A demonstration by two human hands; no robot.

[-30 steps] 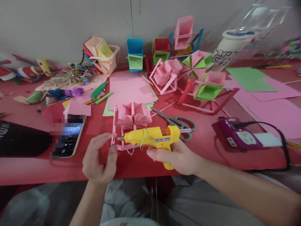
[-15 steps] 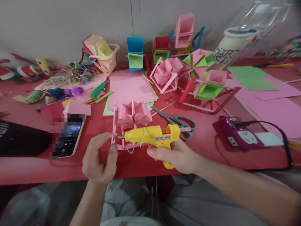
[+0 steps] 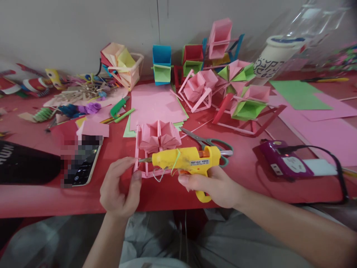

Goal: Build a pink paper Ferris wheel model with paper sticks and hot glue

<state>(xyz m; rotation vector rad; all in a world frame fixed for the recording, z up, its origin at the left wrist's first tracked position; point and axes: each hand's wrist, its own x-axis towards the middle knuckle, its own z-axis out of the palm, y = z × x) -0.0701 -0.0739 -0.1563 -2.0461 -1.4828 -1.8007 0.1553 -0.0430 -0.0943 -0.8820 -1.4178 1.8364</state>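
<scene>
My right hand (image 3: 220,188) grips a yellow hot glue gun (image 3: 181,159) by its handle, with a clear glue stick out of its rear end. The metal nozzle points left, close to an upright strip of a pink paper frame (image 3: 137,143). Thumb and index finger of my left hand (image 3: 119,188) pinch that frame's near left corner. Pink folded-paper boxes (image 3: 160,136) sit in the frame, joined like a wheel. The gun's body hides part of the frame's front side.
Scissors (image 3: 199,138) lie just behind the gun. A phone (image 3: 85,163) and a black cup (image 3: 28,163) are at left. Paper sheets (image 3: 154,104) lie behind the frame, with several finished paper wheels (image 3: 249,106) beyond. A purple power socket (image 3: 287,160) stands at right.
The glue gun has shifted slightly right, its nozzle drawn back a little from the frame's strip. My left hand keeps its pinch on the frame. The whole view has moved slightly.
</scene>
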